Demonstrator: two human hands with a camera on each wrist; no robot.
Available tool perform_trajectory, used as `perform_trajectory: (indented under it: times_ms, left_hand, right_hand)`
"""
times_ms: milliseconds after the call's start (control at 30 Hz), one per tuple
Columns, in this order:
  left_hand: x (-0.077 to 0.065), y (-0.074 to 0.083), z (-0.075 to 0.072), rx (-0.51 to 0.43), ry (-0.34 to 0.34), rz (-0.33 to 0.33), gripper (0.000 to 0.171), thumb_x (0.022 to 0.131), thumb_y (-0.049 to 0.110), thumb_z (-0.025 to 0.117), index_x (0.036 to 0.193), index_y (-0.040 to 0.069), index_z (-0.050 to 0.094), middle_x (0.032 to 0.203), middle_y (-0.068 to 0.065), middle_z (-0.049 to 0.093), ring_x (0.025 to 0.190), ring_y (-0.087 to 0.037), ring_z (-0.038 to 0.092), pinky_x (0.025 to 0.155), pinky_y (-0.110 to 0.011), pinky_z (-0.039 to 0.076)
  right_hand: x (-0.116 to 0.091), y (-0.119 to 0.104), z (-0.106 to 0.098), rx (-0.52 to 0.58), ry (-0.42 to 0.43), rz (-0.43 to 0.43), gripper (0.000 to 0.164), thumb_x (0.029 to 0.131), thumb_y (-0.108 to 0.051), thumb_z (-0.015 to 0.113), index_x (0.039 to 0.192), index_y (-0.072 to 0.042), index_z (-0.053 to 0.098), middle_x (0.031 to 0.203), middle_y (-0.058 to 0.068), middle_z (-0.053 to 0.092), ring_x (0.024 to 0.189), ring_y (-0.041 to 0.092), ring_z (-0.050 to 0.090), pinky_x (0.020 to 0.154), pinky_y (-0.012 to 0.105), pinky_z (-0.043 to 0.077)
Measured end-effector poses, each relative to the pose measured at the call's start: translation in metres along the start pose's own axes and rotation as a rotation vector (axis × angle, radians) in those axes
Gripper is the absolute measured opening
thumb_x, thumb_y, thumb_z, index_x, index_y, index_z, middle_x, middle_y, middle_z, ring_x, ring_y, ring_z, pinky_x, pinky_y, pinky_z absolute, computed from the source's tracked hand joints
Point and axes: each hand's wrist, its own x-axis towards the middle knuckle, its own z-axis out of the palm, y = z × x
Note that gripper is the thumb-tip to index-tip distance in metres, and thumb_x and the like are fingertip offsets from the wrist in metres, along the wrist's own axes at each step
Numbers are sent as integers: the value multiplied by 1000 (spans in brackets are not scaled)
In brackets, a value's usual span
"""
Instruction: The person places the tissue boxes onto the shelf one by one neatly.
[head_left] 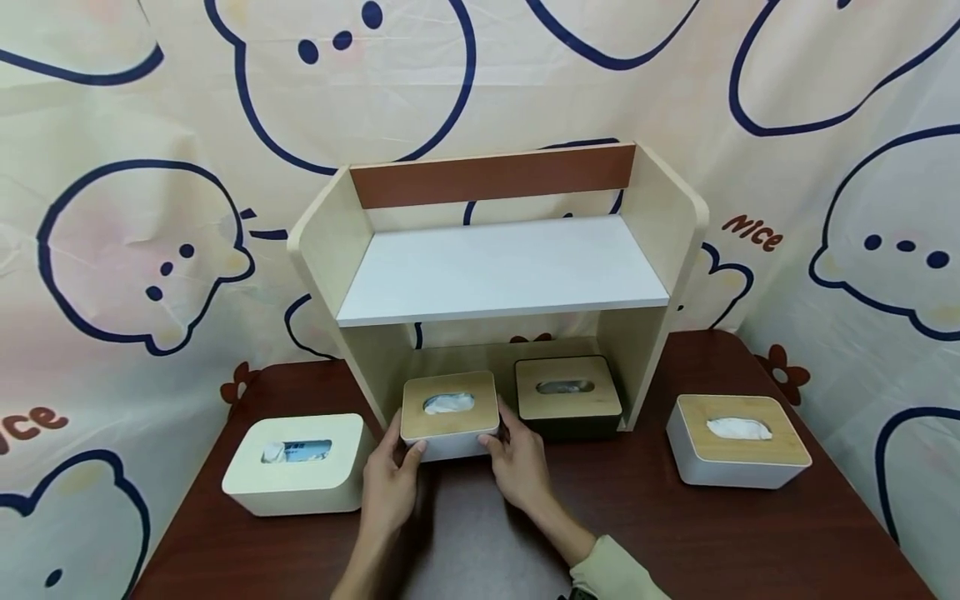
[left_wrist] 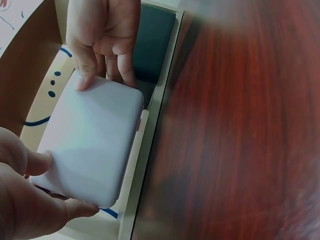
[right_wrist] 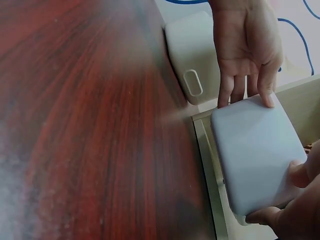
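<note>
Both hands hold a small tissue box (head_left: 408, 387) with a light wooden lid and a white body, at the front of the desk shelf's lower compartment. My left hand (head_left: 390, 483) grips its left end, thumb on the front face. On the right end, my right hand (head_left: 521, 467) grips it the same way. White tissue shows in the lid's oval slot. Both wrist views show the box's white side (left_wrist: 95, 135) between the hands. Right beside it, inside the compartment, stands a black tissue box (head_left: 567, 408) with a wooden lid.
The cream desk shelf (head_left: 686, 225) has a white upper board (head_left: 502, 267) above the hands. A cream tissue box (head_left: 300, 479) stands left of it on the dark wooden table (head_left: 637, 517). At the right is a white tissue box (head_left: 738, 467) with a wooden lid. A patterned curtain (head_left: 525, 100) hangs behind.
</note>
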Motion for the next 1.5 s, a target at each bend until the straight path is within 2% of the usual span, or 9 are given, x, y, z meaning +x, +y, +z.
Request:
perform_trajectory:
  times_ms: [133, 333, 533, 633, 733, 867, 1000, 1200, 1500]
  left_hand:
    - [6, -3, 2, 0, -1, 6, 65, 105, 1, 65, 165, 2, 39, 165, -17, 48, 153, -29, 46, 116, -22, 43]
    - [15, -8, 4, 1, -12, 24, 65, 106, 3, 64, 166, 4, 38, 166, -17, 48, 154, -29, 44, 122, -53, 42]
    - [23, -11, 6, -15, 2, 37, 64, 105, 0, 64, 165, 3, 40, 164, -18, 50, 152, -29, 47, 121, -54, 43]
    - [25, -12, 7, -23, 6, 33, 64, 105, 0, 65, 165, 2, 40, 163, -19, 51, 149, -29, 49, 119, -53, 46]
    - [28, -13, 9, -35, 7, 25, 64, 105, 1, 64, 165, 2, 40, 163, -19, 51, 148, -27, 50, 118, -52, 47]
    - [30, -14, 9, -48, 11, 14, 64, 105, 0, 64, 165, 4, 41, 164, -18, 51, 150, -27, 48, 120, -52, 44]
    - [31, -15, 10, -38, 13, 3, 63, 106, 1, 63, 165, 5, 41, 166, -17, 49, 154, -29, 44, 123, -54, 40]
    - [34, -16, 11, -30, -2, 1, 63, 107, 3, 62, 166, 3, 39, 167, -19, 46, 157, -32, 39, 125, -57, 39]
    - [36, -13, 12, -19, -12, -1, 63, 108, 4, 59, 166, -3, 34, 169, -24, 41, 158, -37, 37, 126, -58, 37]
  right_hand:
    - [5, 1, 2, 17, -9, 24, 67, 104, -12, 70, 163, 1, 41, 83, 10, 63, 56, 5, 34, 59, 21, 38]
    - [14, 3, 5, 39, -32, 34, 66, 107, -12, 66, 165, 1, 37, 71, 0, 52, 52, 6, 38, 53, 23, 38]
    - [21, 3, 10, 42, -37, 23, 63, 108, -9, 64, 165, -3, 38, 79, 10, 63, 51, 6, 43, 54, 24, 44]
    - [23, 3, 12, 19, -23, 18, 61, 108, -9, 63, 163, -2, 41, 98, 18, 72, 60, 12, 52, 65, 29, 51]
    - [25, 2, 14, 7, -3, 17, 59, 108, -9, 64, 162, 1, 42, 134, 26, 70, 95, 26, 71, 89, 42, 58]
    - [26, 2, 16, 22, 6, 29, 61, 108, -9, 63, 162, 4, 40, 154, 28, 58, 138, 35, 60, 109, 54, 54]
    - [27, 1, 17, 33, 0, 43, 62, 108, -9, 63, 163, 4, 39, 155, 27, 57, 126, 37, 65, 104, 52, 54]
    - [29, 2, 17, 21, -4, 49, 60, 109, -11, 62, 162, 5, 39, 157, 29, 54, 140, 39, 58, 109, 55, 52]
    - [31, 3, 15, 13, -27, 60, 65, 109, -14, 62, 164, 7, 33, 161, 30, 49, 135, 40, 61, 108, 54, 51]
